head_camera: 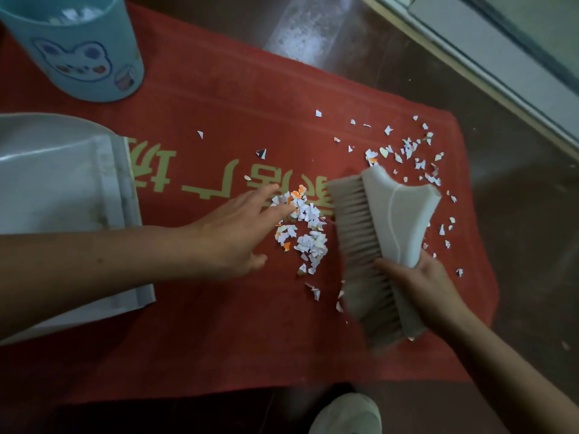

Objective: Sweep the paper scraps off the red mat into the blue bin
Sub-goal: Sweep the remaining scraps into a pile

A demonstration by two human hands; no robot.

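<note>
Just off the near edge of the red fabric mat with gold lettering, a white shoe stands on the dark floor. Over the mat's near right part, the right hand has its grip wrapped round the near end of a white plastic hand brush with beige bristles. The bristles face the mat's middle. There the left hand reaches in, its grip spread open and holding nothing, fingertips touching a gathered heap of white and orange paper scraps. Toward the mat's far right corner, many loose scattered scraps lie unswept. A white plastic dustpan rests across the mat's left end, with no scraps on its visible part. The pale blue plastic bin with a bear picture stands at the mat's far left corner, and some white bits show inside it. The job looks partway done: one heap is collected, but nothing is on the pan and the far scatter remains.
</note>
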